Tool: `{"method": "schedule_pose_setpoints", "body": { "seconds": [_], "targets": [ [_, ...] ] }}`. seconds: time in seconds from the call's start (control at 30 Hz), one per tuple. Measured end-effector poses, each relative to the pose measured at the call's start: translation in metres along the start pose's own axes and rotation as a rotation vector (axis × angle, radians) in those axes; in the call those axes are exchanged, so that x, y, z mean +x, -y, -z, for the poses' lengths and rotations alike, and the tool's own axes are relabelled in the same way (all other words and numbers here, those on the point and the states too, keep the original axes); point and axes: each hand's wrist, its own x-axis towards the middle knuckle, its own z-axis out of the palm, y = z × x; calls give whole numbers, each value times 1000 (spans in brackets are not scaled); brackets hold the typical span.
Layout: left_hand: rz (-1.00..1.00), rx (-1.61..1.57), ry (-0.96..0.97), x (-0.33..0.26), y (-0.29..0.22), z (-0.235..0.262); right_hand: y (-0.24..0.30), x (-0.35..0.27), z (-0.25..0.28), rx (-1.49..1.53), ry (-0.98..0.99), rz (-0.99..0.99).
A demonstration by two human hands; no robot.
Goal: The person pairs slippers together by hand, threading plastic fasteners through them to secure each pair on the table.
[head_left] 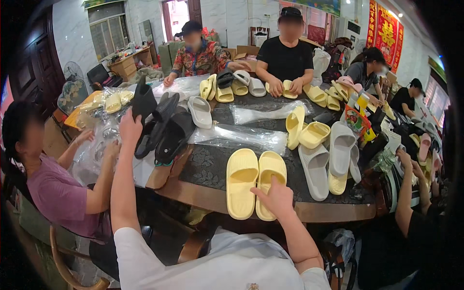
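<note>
At the lower centre of the frame, the right hand [278, 198] is positioned on the right yellow slipper [271, 163] of a matched pair; the index finger points into the foot opening at the strap, and the thumb extends toward the left yellow slipper [241, 193]. Whether these fingers are clenched cannot be determined. The pair lies side by side, toes upward in the frame, at the near edge of the counter [333, 211]. Right of centre lie grey slippers [314, 171]. At the left of centre, the left hand [130, 128] grasps a raised black slipper [144, 99], fingers closed on its lower end. Other black slippers [176, 137] lie beside it. Beyond, clear bags [246, 139] occupy the centre; at upper centre, a co-worker in black [285, 58] handles yellow slippers.
</note>
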Motion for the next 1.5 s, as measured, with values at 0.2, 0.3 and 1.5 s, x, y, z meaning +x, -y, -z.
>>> {"method": "schedule_pose_setpoints", "body": {
  "seconds": [0.2,0.3,1.5],
  "targets": [
    [-20,-798,-11,17,-34,27,8,28,-22,25,19,-42],
    [59,-1240,130,6,-94,61,0,25,-27,36,0,-52],
    [739,-1826,1291,-147,-217,-12,-72,17,-12,416,-84,-139]
  ]
}}
